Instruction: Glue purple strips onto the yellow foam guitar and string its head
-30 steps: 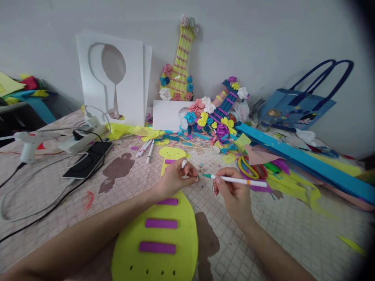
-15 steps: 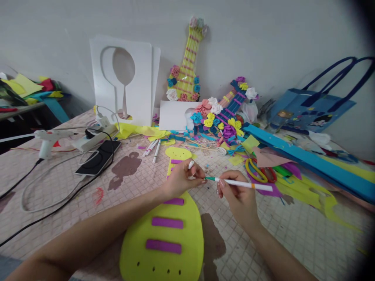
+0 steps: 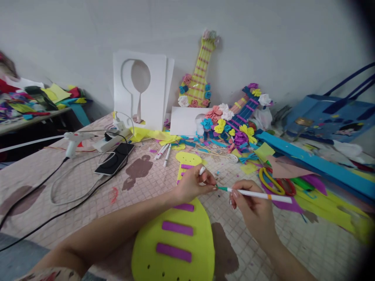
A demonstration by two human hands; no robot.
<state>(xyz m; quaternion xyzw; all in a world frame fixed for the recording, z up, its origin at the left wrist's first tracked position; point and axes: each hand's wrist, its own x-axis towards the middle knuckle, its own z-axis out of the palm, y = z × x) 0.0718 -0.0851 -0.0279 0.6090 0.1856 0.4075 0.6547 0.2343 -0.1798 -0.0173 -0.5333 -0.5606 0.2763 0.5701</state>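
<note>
My right hand [image 3: 254, 207] is closed around a white marker pen [image 3: 252, 193], held nearly level, its green tip end pointing left. My left hand [image 3: 197, 182] is closed, thumb and finger pinched at that green tip; what lies in the pinch is too small to make out. A small white piece that looks like a pen cap [image 3: 202, 170] sticks up between the left hand's fingers. Under my left forearm lies a yellow guitar-shaped cutout [image 3: 202, 238] with purple strips [image 3: 177, 228] across it and small dark holes near its lower end. The forearm and hand hide part of its neck.
Capped markers [image 3: 166, 154] lie beyond the cutout. To the left are a phone [image 3: 114, 159], a glue gun [image 3: 73, 143] and cables. Yellow-handled scissors [image 3: 271, 182] rest among paper scraps at right. Two flower-decorated guitars [image 3: 202, 70] and white boards [image 3: 120, 89] stand behind.
The whole scene has shifted right and slightly down as the head view turned left. Both hands keep the same hold, with the marker's tip still at the left fingertips.
</note>
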